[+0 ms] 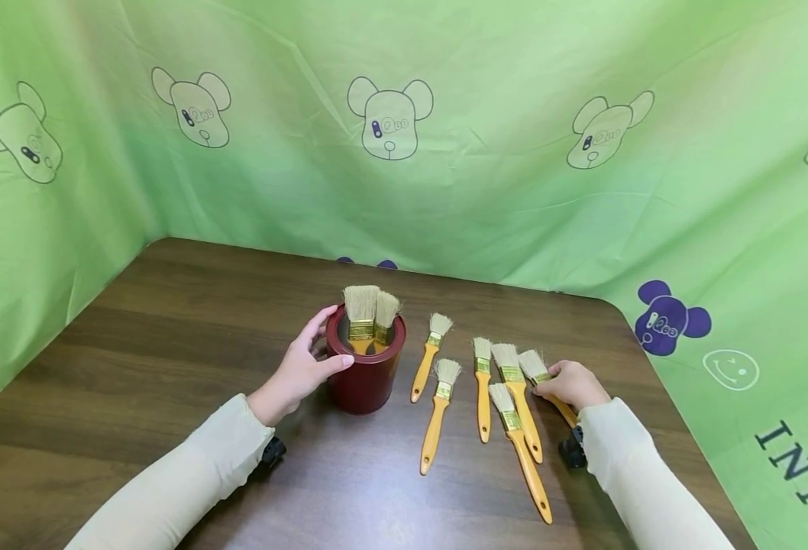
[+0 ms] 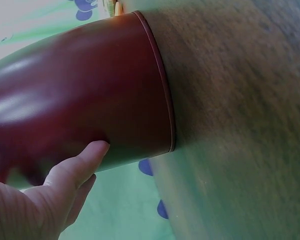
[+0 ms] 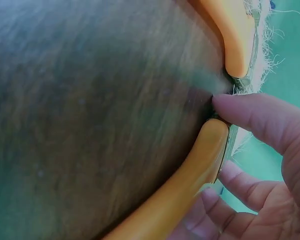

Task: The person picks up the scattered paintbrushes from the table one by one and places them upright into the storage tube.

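Note:
My left hand (image 1: 301, 374) holds a dark red round pot (image 1: 363, 389) at its left side, thumb in front and fingers toward the back. Inside the pot stand a wide paintbrush (image 1: 360, 305) and another paintbrush (image 1: 386, 307), bristles up. In the left wrist view, fingers (image 2: 92, 152) touch the pot's smooth wall. On the right, my right hand (image 1: 576, 384) pinches the rightmost paintbrush (image 1: 533, 364) near its metal band. Its orange handle (image 3: 180, 185) shows in the right wrist view, with the thumb (image 3: 250, 110) and fingers on opposite sides of the band.
Several loose paintbrushes lie between the hands: one beside the pot (image 1: 426, 367), one nearer the front (image 1: 437, 424), and a cluster (image 1: 483, 389) by my right hand, partly overlapping. The brown wooden table (image 1: 170, 328) meets green printed curtains (image 1: 479, 206) behind and at both sides.

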### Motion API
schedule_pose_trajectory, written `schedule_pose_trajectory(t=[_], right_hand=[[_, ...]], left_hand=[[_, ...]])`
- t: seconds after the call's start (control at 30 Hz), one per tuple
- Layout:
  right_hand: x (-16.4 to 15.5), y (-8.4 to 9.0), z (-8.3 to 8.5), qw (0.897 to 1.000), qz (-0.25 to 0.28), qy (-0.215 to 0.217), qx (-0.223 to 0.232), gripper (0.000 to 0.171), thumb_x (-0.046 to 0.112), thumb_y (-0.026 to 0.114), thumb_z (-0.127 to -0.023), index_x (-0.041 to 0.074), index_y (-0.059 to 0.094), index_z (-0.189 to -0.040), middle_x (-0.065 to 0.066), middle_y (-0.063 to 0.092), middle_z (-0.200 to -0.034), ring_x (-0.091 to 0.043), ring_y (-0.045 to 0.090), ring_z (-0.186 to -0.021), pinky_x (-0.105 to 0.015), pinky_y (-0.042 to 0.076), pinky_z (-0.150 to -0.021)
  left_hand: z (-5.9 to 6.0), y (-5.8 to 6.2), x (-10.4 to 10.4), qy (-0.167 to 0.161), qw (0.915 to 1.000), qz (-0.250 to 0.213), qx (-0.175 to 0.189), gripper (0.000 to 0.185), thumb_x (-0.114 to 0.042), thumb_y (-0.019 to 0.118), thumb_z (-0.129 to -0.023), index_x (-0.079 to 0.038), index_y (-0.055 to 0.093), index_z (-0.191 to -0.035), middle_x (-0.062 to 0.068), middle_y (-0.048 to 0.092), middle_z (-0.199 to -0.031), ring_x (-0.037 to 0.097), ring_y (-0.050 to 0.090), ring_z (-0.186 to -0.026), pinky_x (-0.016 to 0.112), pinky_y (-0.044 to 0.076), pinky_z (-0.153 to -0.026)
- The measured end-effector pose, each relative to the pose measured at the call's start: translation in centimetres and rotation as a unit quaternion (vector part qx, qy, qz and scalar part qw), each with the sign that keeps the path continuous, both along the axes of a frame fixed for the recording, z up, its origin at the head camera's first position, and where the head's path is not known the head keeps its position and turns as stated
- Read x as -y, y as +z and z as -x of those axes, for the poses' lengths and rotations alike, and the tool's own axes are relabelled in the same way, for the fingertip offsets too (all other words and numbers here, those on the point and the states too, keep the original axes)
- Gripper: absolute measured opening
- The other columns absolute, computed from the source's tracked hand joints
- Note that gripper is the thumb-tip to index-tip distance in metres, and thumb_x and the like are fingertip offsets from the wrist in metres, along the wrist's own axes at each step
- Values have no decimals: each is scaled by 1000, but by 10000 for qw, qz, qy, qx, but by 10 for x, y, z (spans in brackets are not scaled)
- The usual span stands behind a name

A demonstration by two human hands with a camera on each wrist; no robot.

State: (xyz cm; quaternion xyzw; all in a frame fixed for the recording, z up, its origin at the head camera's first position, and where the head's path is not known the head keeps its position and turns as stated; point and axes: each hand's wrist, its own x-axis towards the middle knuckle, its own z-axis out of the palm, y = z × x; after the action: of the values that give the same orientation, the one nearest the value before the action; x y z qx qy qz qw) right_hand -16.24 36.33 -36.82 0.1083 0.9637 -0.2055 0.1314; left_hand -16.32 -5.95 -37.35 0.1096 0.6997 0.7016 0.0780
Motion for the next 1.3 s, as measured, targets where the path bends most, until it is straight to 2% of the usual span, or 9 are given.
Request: schedule_pose_trajectory(t=[0.3, 0.4, 0.53, 0.67, 0.8, 1.0, 1.17, 1.23, 1.3], right_hand=[[-3, 9, 0, 9970, 677, -373, -24, 53, 16, 73, -78, -16, 50, -113, -28, 55, -105, -30, 51, -83, -38, 50, -63], [-2, 17, 2, 9936, 1007, -518, 16, 54, 15, 72, -79, -15, 47, -116, -26, 56, -103, -27, 52, -81, -37, 50, -61], [1, 28, 4, 9925, 1123, -477, 38, 55, 17, 70, -81, -14, 46, -119, -24, 58, -100, -25, 57, -76, -38, 52, -61], [8, 44, 7, 9915, 1264, -288, 114, 55, 17, 66, -83, -14, 43, -122, -24, 58, -99, -27, 60, -78, -42, 54, -64], [17, 58, 8, 9879, 1537, -155, 158, 55, 16, 63, -86, -13, 39, -126, -21, 57, -99, -25, 60, -79, -43, 53, -68], [39, 78, 7, 9826, 1822, 329, 176, 57, 16, 61, -87, -10, 38, -132, -23, 53, -113, -23, 58, -87, -44, 54, -75], [68, 89, 8, 9780, 1834, 960, -267, 55, 15, 67, -84, -8, 44, -128, -19, 54, -108, -21, 57, -85, -38, 56, -69], [79, 91, 8, 9727, 1934, 1159, -545, 53, 14, 69, -83, -7, 46, -126, -16, 54, -104, -19, 57, -82, -35, 56, -67], [89, 92, 9, 9630, 2201, 1340, -791, 52, 11, 70, -83, -8, 47, -125, -14, 54, -102, -16, 57, -80, -34, 56, -67]], left_hand=[[-1, 1, 0, -1, 10000, -56, -3, 77, 1, 66, -83, -10, 29, -149, 23, 43, -130, 40, 47, -122, 42, 42, -94], [-2, 2, 0, 10, 10000, -53, 32, 77, 1, 66, -83, -10, 29, -149, 23, 43, -130, 39, 47, -121, 39, 44, -88], [-3, 3, 0, -6, 9999, -55, 92, 77, 0, 66, -83, -11, 28, -149, 22, 42, -130, 38, 48, -119, 34, 46, -79], [-3, 3, -2, 5, 9999, -82, 120, 77, 0, 66, -83, -12, 29, -149, 22, 42, -130, 38, 49, -117, 33, 46, -73], [-3, 1, -4, 23, 9999, -47, 131, 76, -1, 66, -83, -11, 29, -149, 22, 42, -130, 39, 48, -118, 33, 46, -73], [-3, 0, -4, -3, 9998, -65, 195, 77, 0, 66, -83, -12, 29, -150, 21, 42, -132, 39, 47, -121, 35, 46, -78], [-2, 2, -3, -39, 9999, -19, 106, 77, -1, 66, -83, -12, 29, -149, 21, 41, -131, 36, 51, -113, 33, 46, -72], [-2, 3, -2, -39, 9999, -3, 99, 76, -2, 66, -83, -12, 29, -149, 22, 41, -131, 36, 53, -110, 33, 45, -69], [-1, 4, -1, -10, 9999, 14, 121, 76, -2, 66, -83, -13, 30, -149, 21, 41, -131, 35, 53, -107, 32, 45, -67]])
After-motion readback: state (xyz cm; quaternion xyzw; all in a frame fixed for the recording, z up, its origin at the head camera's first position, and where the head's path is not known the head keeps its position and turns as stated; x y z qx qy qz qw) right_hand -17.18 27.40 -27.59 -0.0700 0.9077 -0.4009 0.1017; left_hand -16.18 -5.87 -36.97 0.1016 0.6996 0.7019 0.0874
